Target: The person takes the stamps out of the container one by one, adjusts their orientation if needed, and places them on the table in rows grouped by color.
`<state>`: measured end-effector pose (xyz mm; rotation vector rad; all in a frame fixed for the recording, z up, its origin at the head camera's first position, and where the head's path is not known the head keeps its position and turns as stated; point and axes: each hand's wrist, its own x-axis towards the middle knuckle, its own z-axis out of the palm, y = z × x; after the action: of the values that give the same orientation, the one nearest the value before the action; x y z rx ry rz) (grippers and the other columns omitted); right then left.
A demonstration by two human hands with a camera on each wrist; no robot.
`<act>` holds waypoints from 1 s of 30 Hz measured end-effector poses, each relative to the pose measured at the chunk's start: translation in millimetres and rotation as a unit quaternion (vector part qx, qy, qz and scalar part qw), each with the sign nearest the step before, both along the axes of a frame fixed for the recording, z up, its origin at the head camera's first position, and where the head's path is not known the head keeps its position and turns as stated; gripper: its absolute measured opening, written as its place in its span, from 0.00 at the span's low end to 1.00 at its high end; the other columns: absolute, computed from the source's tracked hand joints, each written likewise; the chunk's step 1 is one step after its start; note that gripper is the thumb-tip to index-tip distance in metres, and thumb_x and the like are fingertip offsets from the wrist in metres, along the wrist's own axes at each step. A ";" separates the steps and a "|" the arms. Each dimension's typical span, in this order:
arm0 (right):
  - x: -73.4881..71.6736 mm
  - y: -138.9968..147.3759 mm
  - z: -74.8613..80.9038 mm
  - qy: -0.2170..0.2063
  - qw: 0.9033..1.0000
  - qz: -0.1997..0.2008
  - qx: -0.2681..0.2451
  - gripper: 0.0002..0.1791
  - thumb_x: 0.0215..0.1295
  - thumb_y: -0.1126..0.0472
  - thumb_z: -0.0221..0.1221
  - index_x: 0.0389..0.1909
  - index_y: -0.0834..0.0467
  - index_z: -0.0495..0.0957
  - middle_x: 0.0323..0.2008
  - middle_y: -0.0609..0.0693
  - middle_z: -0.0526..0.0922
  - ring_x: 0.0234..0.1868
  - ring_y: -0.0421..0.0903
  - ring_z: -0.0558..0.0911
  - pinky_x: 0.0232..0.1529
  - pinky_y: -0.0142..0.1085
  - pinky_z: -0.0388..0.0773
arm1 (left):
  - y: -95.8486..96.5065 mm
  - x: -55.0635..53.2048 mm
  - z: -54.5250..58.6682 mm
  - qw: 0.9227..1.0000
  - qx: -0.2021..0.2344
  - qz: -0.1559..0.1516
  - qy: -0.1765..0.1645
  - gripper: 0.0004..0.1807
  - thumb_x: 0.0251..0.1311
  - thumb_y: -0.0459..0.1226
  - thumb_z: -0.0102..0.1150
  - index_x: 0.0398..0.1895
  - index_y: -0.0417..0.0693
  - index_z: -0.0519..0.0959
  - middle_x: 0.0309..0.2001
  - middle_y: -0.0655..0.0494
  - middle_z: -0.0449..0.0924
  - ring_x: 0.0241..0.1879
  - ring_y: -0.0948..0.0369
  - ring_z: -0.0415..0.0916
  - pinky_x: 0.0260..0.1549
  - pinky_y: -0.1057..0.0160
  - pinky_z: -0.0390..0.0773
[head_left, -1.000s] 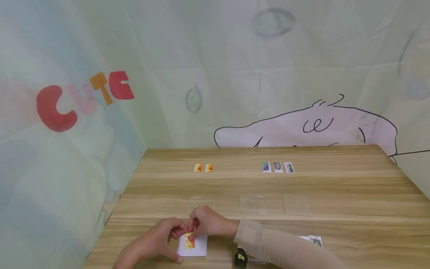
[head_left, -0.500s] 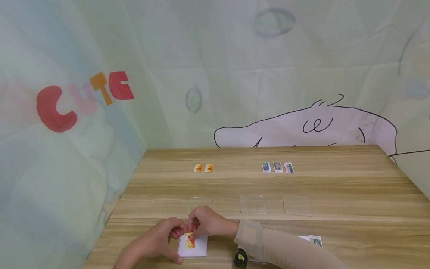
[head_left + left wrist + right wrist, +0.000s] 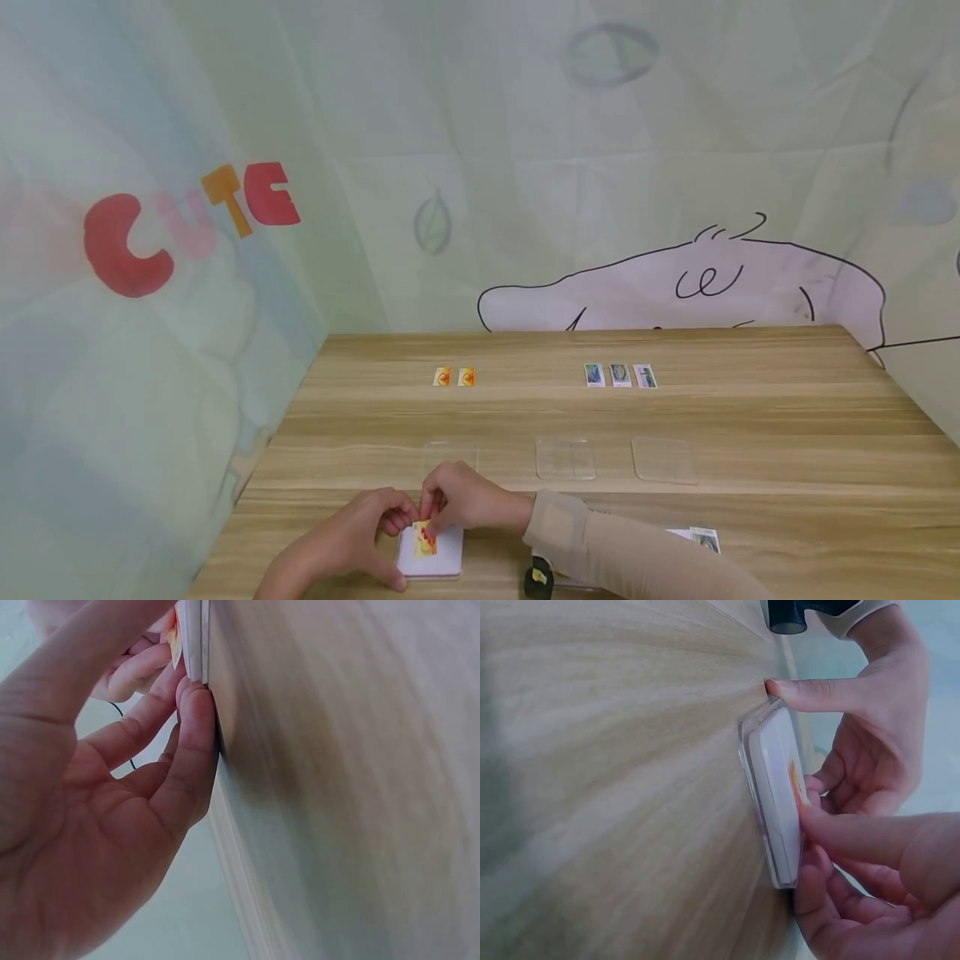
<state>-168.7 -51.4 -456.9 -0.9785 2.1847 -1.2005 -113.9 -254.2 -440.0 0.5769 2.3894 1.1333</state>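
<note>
A white square pad (image 3: 447, 556) sits in a clear shallow case (image 3: 748, 754) near the front of the table. On it lies a small yellow and red stamp (image 3: 425, 546), toward its left side. My left hand (image 3: 352, 533) holds the pad and case from the left, thumb at the near corner and fingers at the far one. From the far side, my right hand (image 3: 468, 500) pinches the stamp, its thumb on the stamp's face and its curled fingers at the far edge. The right wrist view shows that thumb (image 3: 855, 834) flat against the stamp.
Three clear square plates stand in a row beyond the hands, such as the middle plate (image 3: 565, 460). Farther back lie two yellow stamps (image 3: 454, 377) and three bluish-green stamps (image 3: 620, 375). Another stamp (image 3: 705, 539) shows behind the right sleeve (image 3: 637, 550); a small black object (image 3: 537, 579) is beside it.
</note>
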 end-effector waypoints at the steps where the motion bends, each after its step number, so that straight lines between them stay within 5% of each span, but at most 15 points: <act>1: 0.0 0.0 -0.2 0.001 1.000 -0.001 0.001 0.10 0.50 0.76 0.71 0.23 0.61 0.81 0.20 0.40 0.77 0.22 0.31 0.73 0.25 0.24 0.72 | 0.0 0.0 0.1 1.000 0.000 0.000 -0.001 0.31 0.36 0.35 0.84 0.46 0.40 0.77 0.41 0.55 0.76 0.39 0.63 0.73 0.41 0.65 0.77; 19: -3.4 3.0 -0.8 -0.050 0.999 -0.012 -0.019 0.08 0.54 0.77 0.68 0.23 0.64 0.82 0.18 0.42 0.79 0.17 0.34 0.72 0.19 0.23 0.69 | -1.4 0.5 -1.9 1.000 -0.003 0.001 -0.006 0.32 0.36 0.36 0.85 0.46 0.41 0.77 0.42 0.55 0.76 0.40 0.63 0.74 0.42 0.66 0.77; 30: -8.5 5.7 -1.2 -0.116 0.992 -0.014 -0.049 0.05 0.55 0.79 0.66 0.25 0.69 0.82 0.19 0.53 0.83 0.17 0.39 0.75 0.18 0.25 0.71 | -0.8 -1.6 -1.1 1.000 -0.010 0.001 -0.002 0.32 0.37 0.39 0.84 0.46 0.42 0.77 0.42 0.56 0.76 0.40 0.63 0.74 0.42 0.66 0.77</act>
<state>-177.3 -45.7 -458.1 -0.8035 1.9788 -1.3718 -115.5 -254.9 -441.1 0.5668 2.3955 1.1090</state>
